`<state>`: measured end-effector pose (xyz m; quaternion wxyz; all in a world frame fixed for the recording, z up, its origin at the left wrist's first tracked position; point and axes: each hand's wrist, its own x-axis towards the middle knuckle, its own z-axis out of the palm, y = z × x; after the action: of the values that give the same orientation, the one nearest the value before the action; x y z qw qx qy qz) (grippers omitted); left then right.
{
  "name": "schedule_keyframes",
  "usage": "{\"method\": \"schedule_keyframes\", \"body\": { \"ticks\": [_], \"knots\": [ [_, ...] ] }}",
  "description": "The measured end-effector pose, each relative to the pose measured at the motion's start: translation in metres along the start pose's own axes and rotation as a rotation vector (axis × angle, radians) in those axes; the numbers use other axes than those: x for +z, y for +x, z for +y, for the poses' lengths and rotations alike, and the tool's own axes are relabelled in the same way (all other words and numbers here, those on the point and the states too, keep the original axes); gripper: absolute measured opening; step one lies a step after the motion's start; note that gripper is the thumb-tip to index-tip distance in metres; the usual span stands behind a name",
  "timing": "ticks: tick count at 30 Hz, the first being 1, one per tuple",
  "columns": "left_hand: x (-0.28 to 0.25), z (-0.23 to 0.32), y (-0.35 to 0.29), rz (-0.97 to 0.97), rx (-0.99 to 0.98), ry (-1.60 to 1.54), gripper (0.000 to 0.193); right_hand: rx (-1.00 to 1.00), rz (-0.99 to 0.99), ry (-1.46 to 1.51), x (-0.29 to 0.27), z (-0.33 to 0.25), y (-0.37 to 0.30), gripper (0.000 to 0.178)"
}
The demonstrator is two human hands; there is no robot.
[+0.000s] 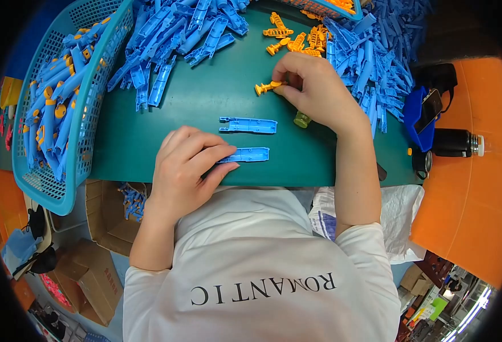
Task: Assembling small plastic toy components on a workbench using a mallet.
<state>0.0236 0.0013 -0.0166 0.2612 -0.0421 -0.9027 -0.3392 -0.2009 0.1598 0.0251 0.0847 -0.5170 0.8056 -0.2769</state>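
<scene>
My left hand [191, 162] is closed on the left end of a blue plastic half-shell [253, 154], which lies flat near the table's front edge with its hollow side up. Just beyond it, a second blue half-shell [250, 125] lies parallel, untouched. My right hand [319, 91] pinches a small orange plastic part [267, 87] between thumb and fingertips, a little above the table. Under that hand a yellow-green cylindrical object [302, 119] shows partly; the palm hides the rest. Several loose orange parts [296, 40] lie beyond my right hand.
A blue mesh basket [85, 142] of assembled blue-and-orange pieces stands at the left. Heaps of blue shells [177, 34] cover the far side of the green table [142, 142], with another blue heap [370, 62] at the right. A black bottle [453, 142] lies at the far right.
</scene>
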Motion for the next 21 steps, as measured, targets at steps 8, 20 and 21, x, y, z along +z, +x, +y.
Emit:
{"method": "schedule_keyframes", "body": {
  "ticks": [8, 20, 21],
  "knots": [
    [-0.003, 0.001, 0.002, -0.032, -0.015, -0.021, 0.028, -0.058, -0.159, 0.121, -0.012, 0.002, -0.007, 0.025],
    [-0.005, -0.003, 0.002, -0.037, -0.036, -0.114, 0.035, -0.052, -0.200, 0.167, -0.007, 0.003, -0.006, 0.028],
    [-0.006, -0.004, 0.003, -0.037, -0.033, -0.120, 0.035, -0.062, -0.195, 0.142, -0.007, 0.003, -0.006, 0.028]
  ]
}}
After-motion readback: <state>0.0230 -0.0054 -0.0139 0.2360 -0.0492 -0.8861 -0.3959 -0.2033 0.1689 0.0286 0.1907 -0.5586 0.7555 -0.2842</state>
